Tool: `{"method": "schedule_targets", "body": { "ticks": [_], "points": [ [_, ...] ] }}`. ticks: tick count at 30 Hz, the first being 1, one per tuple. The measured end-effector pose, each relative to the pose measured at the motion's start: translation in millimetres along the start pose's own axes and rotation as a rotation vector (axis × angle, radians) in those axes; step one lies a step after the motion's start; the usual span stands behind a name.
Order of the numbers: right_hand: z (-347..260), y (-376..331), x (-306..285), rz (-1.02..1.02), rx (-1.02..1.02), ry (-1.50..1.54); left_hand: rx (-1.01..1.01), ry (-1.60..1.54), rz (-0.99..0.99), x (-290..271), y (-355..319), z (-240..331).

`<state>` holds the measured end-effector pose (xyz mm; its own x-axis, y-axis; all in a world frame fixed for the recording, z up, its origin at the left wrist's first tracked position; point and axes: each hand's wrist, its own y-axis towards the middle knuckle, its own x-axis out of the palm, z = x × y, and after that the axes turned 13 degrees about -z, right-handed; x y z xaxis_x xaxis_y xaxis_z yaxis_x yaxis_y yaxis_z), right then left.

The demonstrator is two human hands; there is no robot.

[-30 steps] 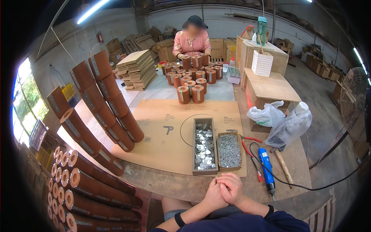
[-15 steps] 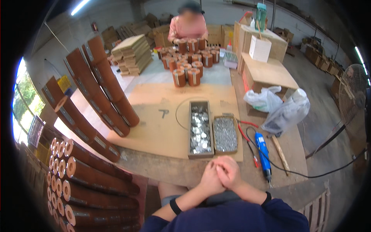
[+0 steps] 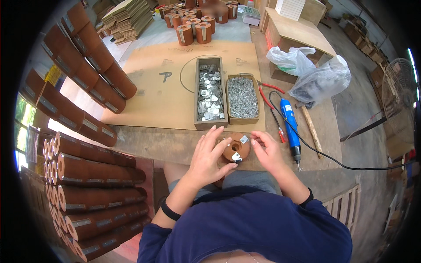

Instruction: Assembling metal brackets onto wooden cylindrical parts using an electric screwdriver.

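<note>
A short reddish-brown cylinder (image 3: 229,153) with a hole in its middle stands upright at the table's near edge. Small bright metal plates (image 3: 244,139) lie on its top rim, one of them at the side nearest me. My left hand (image 3: 207,157) reaches around its left side, fingers spread and thumb apart, fingertips by the rim. At the right side, my right hand (image 3: 268,151) has its forefinger and thumb apart beside a plate. Beyond my hands are a long box (image 3: 198,105) of metal plates and a carton (image 3: 229,117) of small silvery fasteners.
A blue electric screwdriver (image 3: 289,118), red-handled pliers (image 3: 262,90) and a hammer (image 3: 312,133) lie on the right, near plastic bags (image 3: 322,81). Brown cylinders are stacked in long columns (image 3: 101,173) on the left. More short cylinders (image 3: 184,34) stand at the far end.
My clasped hands have separated and moved to either side of a brown cylinder that now stands before me. The view has tilted downward, and the person across the table is mostly out of sight.
</note>
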<state>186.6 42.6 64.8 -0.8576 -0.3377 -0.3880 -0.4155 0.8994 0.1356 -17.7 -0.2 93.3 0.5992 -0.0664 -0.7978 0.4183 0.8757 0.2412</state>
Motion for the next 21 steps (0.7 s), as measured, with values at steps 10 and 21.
{"method": "schedule_targets", "body": {
  "ticks": [10, 21],
  "points": [
    [-10, -1, 5, -0.099, -0.074, -0.198, 0.052, 0.048, 0.04, 24, -6, 5],
    [-6, -1, 7, -0.036, -0.22, -0.406, 0.091, 0.08, 0.195, 31, -10, 10]
  ]
}}
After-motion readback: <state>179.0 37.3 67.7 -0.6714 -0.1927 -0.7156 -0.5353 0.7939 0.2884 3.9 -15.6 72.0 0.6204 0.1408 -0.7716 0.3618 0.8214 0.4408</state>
